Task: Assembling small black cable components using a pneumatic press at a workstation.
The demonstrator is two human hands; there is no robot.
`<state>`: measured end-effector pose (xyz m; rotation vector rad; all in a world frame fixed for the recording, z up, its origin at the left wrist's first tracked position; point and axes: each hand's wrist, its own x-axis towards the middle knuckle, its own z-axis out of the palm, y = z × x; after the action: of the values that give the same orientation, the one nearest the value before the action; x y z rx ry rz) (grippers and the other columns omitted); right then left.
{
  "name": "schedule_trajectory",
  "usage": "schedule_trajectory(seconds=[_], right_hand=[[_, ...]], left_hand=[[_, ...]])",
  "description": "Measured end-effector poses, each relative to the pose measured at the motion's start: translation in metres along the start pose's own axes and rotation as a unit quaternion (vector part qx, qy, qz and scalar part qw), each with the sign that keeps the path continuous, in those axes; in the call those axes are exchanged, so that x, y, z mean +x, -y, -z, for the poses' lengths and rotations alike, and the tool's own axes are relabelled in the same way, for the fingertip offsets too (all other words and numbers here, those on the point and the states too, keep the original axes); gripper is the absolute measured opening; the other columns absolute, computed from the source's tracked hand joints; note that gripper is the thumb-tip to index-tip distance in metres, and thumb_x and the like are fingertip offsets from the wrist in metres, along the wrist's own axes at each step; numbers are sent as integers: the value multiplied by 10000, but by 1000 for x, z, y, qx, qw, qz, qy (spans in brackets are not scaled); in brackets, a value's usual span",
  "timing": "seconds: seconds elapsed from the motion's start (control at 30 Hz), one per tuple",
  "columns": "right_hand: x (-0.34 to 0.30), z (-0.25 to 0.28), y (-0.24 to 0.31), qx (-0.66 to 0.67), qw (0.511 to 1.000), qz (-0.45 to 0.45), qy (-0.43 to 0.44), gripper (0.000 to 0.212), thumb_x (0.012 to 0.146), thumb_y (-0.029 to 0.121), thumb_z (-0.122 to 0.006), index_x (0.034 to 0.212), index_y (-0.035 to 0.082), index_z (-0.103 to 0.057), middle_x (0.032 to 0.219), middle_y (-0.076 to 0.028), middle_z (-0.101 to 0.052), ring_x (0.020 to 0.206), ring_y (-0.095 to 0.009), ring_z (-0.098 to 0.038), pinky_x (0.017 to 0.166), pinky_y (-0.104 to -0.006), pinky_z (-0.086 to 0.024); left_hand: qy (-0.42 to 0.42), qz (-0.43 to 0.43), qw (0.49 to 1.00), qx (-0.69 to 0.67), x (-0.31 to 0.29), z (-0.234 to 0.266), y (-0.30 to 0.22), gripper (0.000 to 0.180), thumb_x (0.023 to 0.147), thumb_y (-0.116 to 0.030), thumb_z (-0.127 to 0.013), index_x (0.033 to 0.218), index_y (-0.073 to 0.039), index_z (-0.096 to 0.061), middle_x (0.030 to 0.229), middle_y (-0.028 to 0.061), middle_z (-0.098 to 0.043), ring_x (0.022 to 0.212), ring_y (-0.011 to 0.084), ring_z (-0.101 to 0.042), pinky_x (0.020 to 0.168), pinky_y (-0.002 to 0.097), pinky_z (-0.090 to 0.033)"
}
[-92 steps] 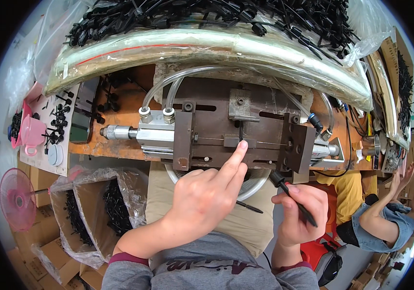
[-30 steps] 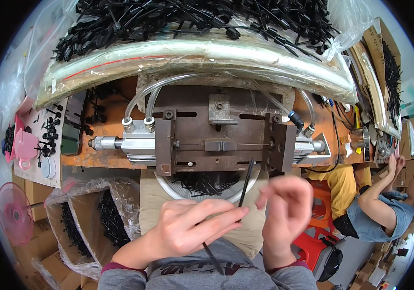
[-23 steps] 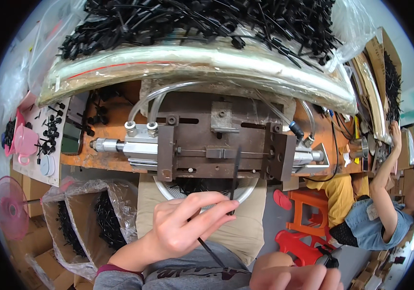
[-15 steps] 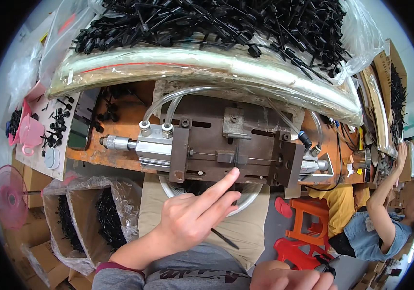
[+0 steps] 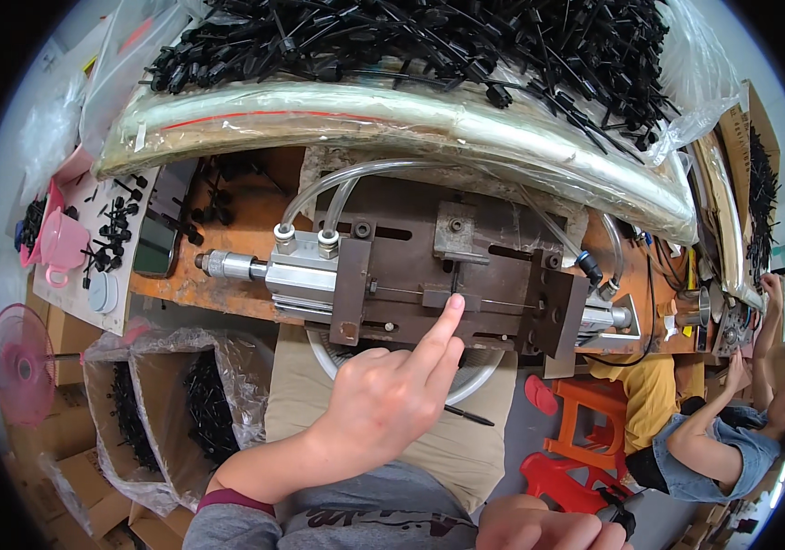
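Observation:
My left hand [image 5: 388,394] reaches over the dark metal fixture [image 5: 411,215]. Its index fingertip is at the small metal block [image 5: 433,295] in the middle, where a thin black part [image 5: 455,272] stands against a bracket. A slim black plastic stem [image 5: 471,416] pokes out from beneath this hand, apparently gripped by the thumb and curled fingers, which are hidden. At the lower edge my right hand [image 5: 548,527] is closed, partly cut off, with a black plastic part [image 5: 620,513] jutting from its fingers. Silver air cylinders [image 5: 305,280] flank the fixture, a thin rod reaching inward from each side.
Behind the fixture, a plastic-covered tray edge [image 5: 392,115] fronts a heap of black parts [image 5: 429,41]. Clear hoses [image 5: 383,167] arch over the fixture. Lined boxes [image 5: 168,403] stand lower left, near a pink fan [image 5: 21,362]. A co-worker [image 5: 713,449] sits right, by stools [image 5: 585,412].
My left hand has moved up and right, its index fingertip now at the block. The black stem beneath shifted with it. The co-worker's second hand has come into view; my right hand stays low.

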<state>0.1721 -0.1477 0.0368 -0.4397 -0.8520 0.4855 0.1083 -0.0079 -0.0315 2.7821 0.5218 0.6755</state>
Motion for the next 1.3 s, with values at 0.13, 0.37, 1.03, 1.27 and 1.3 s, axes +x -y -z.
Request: schedule_trajectory(seconds=[0.13, 0.37, 1.03, 1.27, 1.3], right_hand=[[-1, 26, -1, 37, 992, -19, 115, 88, 939, 125, -627, 926, 62, -567, 921, -81, -568, 818, -205, -536, 633, -333, -489], [21, 0, 0, 36, 996, -76, -4, 134, 978, 191, -593, 963, 60, -573, 912, -83, -571, 925, -231, -571, 785, -302, -495], [40, 13, -9, 294, 912, -108, 266, 303, 1012, 131, -499, 1304, 52, -508, 1386, -128, -538, 1100, -301, -649, 1020, -413, -436], [34, 7, 1, 478, 846, -232, -33, 355, 1040, 220, -462, 1385, 136, -439, 1115, -123, -664, 925, -259, -681, 956, -407, -458], [49, -1, 9, 475, 835, -278, -22, 354, 1037, 221, -473, 1380, 138, -442, 1066, -121, -673, 899, -253, -680, 949, -405, -460]], left_hand=[[6, 10, 1000, -12, 1, 1, 0, 205, 781, -123, -740, 949, -29, -669, 1311, 121, -619, 485, 117, -582, 465, 250, -449], [3, -4, 1000, -29, 7, -1, -6, 214, 764, -117, -757, 943, -28, -682, 1298, 112, -627, 509, 139, -612, 471, 262, -465], [-22, -25, 994, -109, -11, 8, 1, 223, 820, -170, -729, 959, 0, -690, 1264, 170, -633, 510, 144, -629, 451, 248, -483], [89, -29, 946, -310, -34, 5, -7, 267, 820, -173, -712, 1030, -11, -679, 1220, 97, -655, 600, 241, -681, 504, 345, -535], [104, -48, 944, -309, -39, -2, -7, 265, 824, -167, -704, 1052, -36, -676, 1216, 77, -656, 609, 238, -685, 516, 362, -546]])
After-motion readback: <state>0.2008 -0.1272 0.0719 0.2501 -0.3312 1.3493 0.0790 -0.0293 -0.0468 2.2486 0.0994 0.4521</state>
